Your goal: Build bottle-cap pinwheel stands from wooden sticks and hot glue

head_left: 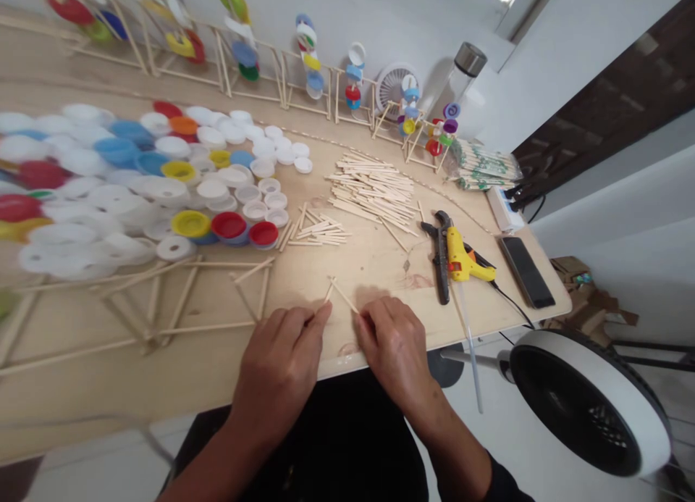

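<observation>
Close to the table's front edge, my left hand [287, 361] pinches a short wooden stick [329, 290] between thumb and fingers. Another wooden stick [345, 297] is gripped by my right hand [392, 342]. The far ends of the two sticks meet in an upside-down V. Beyond my hands lies a small pile of short sticks [320, 231], and behind it a larger heap of long sticks [374, 187]. Left of my left hand are stick frames [211, 328] lying on the table. A yellow glue gun [460, 256] rests right of my right hand.
Many bottle caps [135, 190] cover the table's left side. Finished-looking stick frames with caps [253, 67] line the wall beside a small fan [396, 89] and a bottle [456, 74]. A phone [526, 272], power strip [504, 211] and larger fan [589, 404] are at right.
</observation>
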Demonstrator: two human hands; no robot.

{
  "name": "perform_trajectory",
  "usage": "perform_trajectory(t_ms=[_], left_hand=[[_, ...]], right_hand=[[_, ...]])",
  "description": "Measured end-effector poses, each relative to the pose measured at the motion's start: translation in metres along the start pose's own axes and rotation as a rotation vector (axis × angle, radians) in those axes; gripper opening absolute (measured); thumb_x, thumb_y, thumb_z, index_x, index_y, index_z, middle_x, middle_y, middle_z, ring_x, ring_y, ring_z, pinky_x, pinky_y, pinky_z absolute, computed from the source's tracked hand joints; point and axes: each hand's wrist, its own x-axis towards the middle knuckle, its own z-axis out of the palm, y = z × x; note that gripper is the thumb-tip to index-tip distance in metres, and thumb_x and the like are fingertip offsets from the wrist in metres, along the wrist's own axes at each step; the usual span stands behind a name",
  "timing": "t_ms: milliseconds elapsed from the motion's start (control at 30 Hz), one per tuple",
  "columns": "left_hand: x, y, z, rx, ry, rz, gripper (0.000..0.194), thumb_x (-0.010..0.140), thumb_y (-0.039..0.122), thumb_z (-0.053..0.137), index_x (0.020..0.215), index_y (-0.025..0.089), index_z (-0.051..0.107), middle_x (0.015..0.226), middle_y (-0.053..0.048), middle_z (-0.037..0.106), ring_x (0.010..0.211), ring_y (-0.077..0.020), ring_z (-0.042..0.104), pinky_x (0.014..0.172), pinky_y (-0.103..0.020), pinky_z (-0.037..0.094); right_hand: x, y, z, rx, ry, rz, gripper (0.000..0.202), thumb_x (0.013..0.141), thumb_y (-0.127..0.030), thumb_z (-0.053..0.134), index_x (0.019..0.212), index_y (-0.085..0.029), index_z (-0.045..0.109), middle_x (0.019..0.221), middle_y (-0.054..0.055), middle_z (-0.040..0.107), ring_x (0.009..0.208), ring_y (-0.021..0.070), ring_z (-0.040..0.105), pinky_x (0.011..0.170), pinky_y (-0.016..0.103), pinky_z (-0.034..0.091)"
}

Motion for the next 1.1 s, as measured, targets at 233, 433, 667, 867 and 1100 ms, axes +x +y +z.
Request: perform_trajectory(t_ms=[233,433,667,867,1100], left_hand=[[0.0001,-0.0003,0.0,-0.003,0.004,0.004,0.025,0.087,0.007,0.051,0.109,0.01,0.062,0.082,-0.007,0.064,0.075,-0.0191,0.056,0.072,-0.034,0.048],[0.0008,-0.0008,-0.0009,-0.003,0.018,0.003,0.026,0.088,0.007,0.049,0.109,0.011,0.063,0.082,-0.007,0.064,0.074,-0.0187,0.057,0.071,-0.033,0.047],[-0.0001,-0.0017,0.0011,-0.039,0.033,0.029,0.027,0.083,0.001,0.054,0.109,0.006,0.061,0.082,-0.009,0.062,0.076,-0.02,0.056,0.073,-0.035,0.047],[-0.0011,-0.0028,0.0019,-0.061,0.045,0.043,0.031,0.081,-0.002,0.056,0.111,0.006,0.058,0.088,-0.011,0.062,0.079,-0.0205,0.055,0.075,-0.036,0.047],[0.0009,-0.0027,0.0019,-0.067,0.056,0.045,0.03,0.083,-0.001,0.054,0.111,0.007,0.058,0.089,-0.011,0.062,0.08,-0.0196,0.055,0.075,-0.035,0.047]], right_hand=[[0.0025,-0.0013,-0.0015,-0.013,0.011,-0.017,0.026,0.096,-0.024,0.044,0.072,-0.021,0.053,0.07,0.003,0.06,0.069,0.0197,0.055,0.065,0.031,0.042],[0.0018,-0.0007,-0.0008,0.018,0.008,-0.008,0.022,0.095,-0.025,0.046,0.076,-0.021,0.054,0.072,0.003,0.06,0.071,0.0201,0.056,0.066,0.032,0.043],[0.001,-0.0012,-0.0014,0.075,0.002,-0.01,0.02,0.096,-0.025,0.045,0.093,-0.019,0.064,0.076,0.004,0.059,0.074,0.0203,0.055,0.067,0.032,0.045],[0.0025,0.0002,0.0023,0.068,0.021,-0.09,0.032,0.096,-0.018,0.046,0.124,-0.022,0.062,0.073,0.002,0.056,0.07,0.0177,0.053,0.063,0.03,0.044],[0.0037,-0.0005,0.0051,0.038,0.065,-0.103,0.029,0.097,-0.017,0.045,0.117,-0.024,0.065,0.071,0.001,0.053,0.067,0.016,0.05,0.06,0.029,0.039]])
